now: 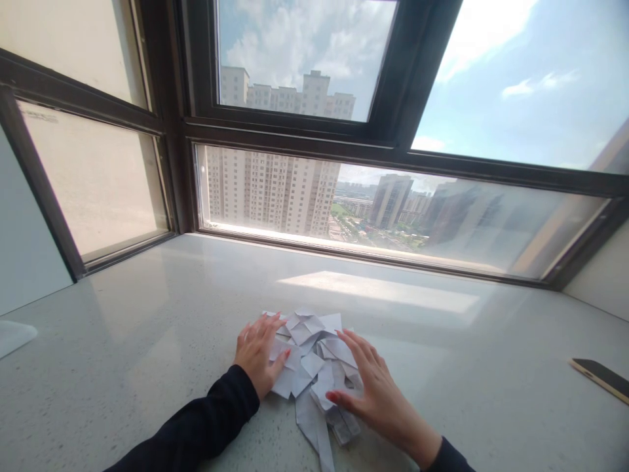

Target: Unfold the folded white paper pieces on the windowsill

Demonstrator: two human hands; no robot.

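Observation:
A loose heap of folded white paper pieces (309, 357) lies on the pale speckled sill in front of me. Some pieces overlap, and a long narrow strip reaches toward the near edge of the view. My left hand (261, 354) rests at the heap's left side, fingers apart, with its fingertips over the outer papers. On the opposite side, my right hand (376, 387) is spread with the thumb away from the fingers, touching or just above the papers. Neither hand grips a piece.
The speckled stone sill (162, 367) runs up to dark window frames (295, 147). A phone (602, 377) lies at the right edge. Something whitish and translucent (14, 335) is at the far left. Sunlight falls on the sill behind the papers.

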